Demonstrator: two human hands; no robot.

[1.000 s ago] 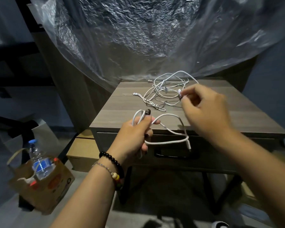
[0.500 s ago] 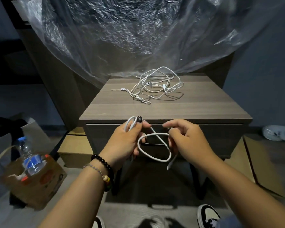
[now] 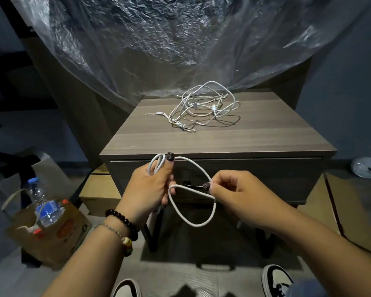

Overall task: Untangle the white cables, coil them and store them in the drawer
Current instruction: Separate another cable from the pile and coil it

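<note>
From the head camera, the left hand (image 3: 152, 187) is gripping a thin white cable (image 3: 193, 202), its fingers curled round the loops already gathered and its thumb pressing them flat at the top; holding the finished turns this way is, I judge, what is keeping them from springing apart. The right hand (image 3: 234, 194) is pinching the same cable between thumb and forefinger just beside the left, the other fingers loosely curled, and it seems to be guiding the slack into the next turn. One open loop is hanging below and between the two hands, in front of the closed drawer front of the grey-brown wooden bedside cabinet (image 3: 255, 176). The drawer is showing no gap, so storing is not yet begun.

Counting: two hands, one cable in hand, and one loose tangle of thin white cables (image 3: 204, 108) lying near the back of the cabinet top, well apart from the hands. How many cables are making up that tangle I cannot tell. It is probably sitting there waiting its turn, out of the way of the coiling.
</note>
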